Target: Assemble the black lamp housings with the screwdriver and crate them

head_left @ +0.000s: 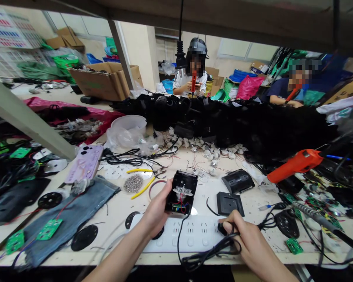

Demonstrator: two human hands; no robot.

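In my left hand is an open black plastic housing, tilted so its inside faces me. A clear part, red wires and a small green board show inside it. A thin black cord runs from the housing down to a loose coil. My right hand grips a black plug at the right end of a white power strip; whether its pins are fully in a socket is hidden. Just beyond that hand lie a square black frame and a black cover.
Yellow-handled pliers and a dish of screws lie left of the housing. An orange electric screwdriver hangs at right. A phone rests on the left. Black parts are heaped at the back, with two people beyond.
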